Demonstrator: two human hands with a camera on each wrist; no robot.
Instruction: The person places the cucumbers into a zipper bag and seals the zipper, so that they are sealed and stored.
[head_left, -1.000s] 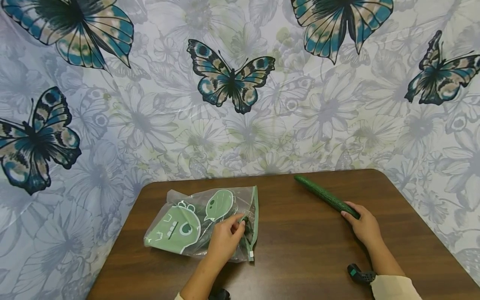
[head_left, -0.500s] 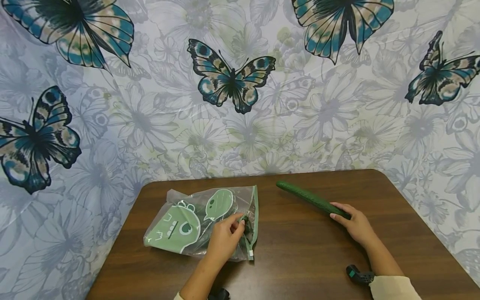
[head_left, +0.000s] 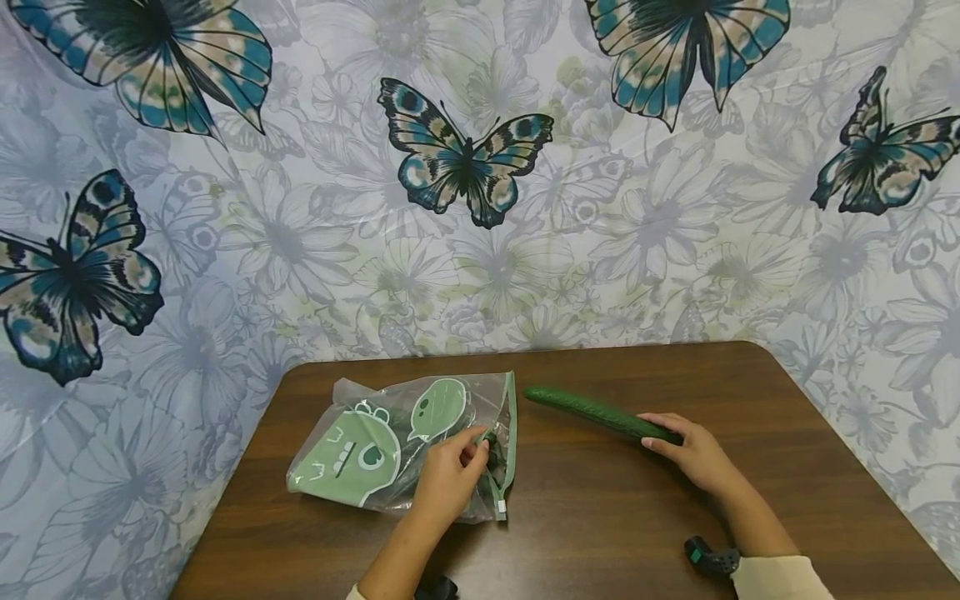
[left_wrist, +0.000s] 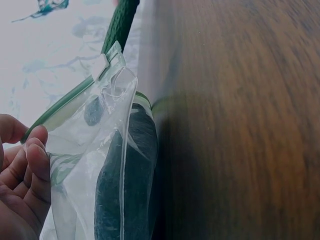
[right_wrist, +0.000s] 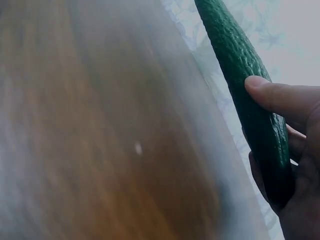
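Observation:
A clear zip bag with green cartoon prints lies on the left of the table, its green-edged mouth facing right. My left hand pinches the film at that mouth; in the left wrist view its fingertips grip the green zip edge. Inside the bag shows a long dark green object, seen through the plastic. My right hand grips a long green cucumber by its near end. The thumb lies along its skin. The cucumber's far tip points left, just right of the bag's mouth.
The brown wooden table has rounded far corners. Behind it hangs a floral cloth with butterflies. A white zip slider sits at the near end of the bag's mouth. A black wrist device is at the right wrist.
My right hand has carried the cucumber leftward and slightly nearer, bringing its tip close to the bag's mouth and turning it flatter across the view. The left hand and the bag stay in place.

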